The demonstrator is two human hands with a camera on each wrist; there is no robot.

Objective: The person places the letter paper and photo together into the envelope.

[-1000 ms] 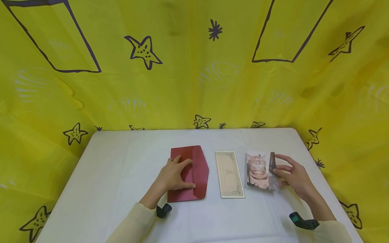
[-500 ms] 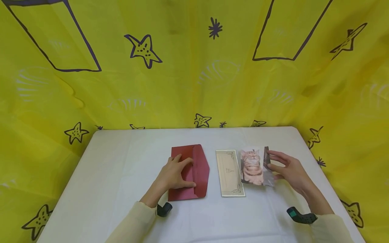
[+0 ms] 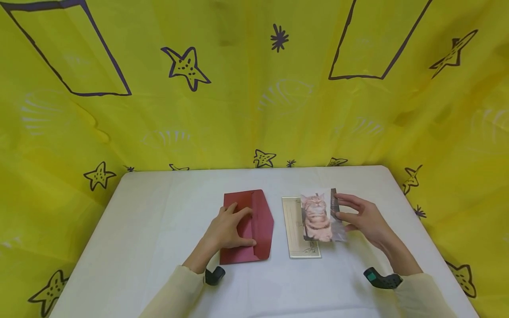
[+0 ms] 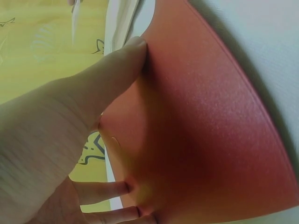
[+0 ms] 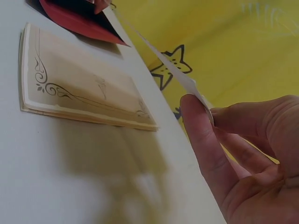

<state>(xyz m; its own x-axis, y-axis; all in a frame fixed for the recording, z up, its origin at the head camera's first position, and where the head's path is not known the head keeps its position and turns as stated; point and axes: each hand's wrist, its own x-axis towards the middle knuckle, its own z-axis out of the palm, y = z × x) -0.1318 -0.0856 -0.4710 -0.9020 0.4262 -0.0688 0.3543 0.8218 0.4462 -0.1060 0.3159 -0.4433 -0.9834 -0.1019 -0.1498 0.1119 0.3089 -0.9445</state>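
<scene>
My left hand (image 3: 226, 226) lies over the red envelope (image 3: 263, 225) on the left, bent fingers and thumb gripping its pocket side. In the left wrist view the thumb tip sits at the edge of the red paper (image 4: 201, 93). Seen from the right wrist, the envelope's mouth (image 5: 86, 21) gaps darkly. My right hand (image 3: 367, 221) pinches a thin cat photo card (image 3: 317, 218) by its right edge, between thumb and fingers. The card hangs above the table and overlaps a cream printed card (image 3: 296, 238) in the head view. Edge-on, the photo card (image 5: 173, 70) looks like a thin strip.
The cream card (image 5: 88, 88), with scrollwork corners, lies between the envelope and my right hand, looking like a small stack from the side. A white cloth covers the table (image 3: 159, 212). Yellow curtains (image 3: 238, 110) with starfish drawings close in the back and sides.
My right hand has carried the cat photo card leftward, from beside the cream card to over it. My left hand and the envelope have stayed in place.
</scene>
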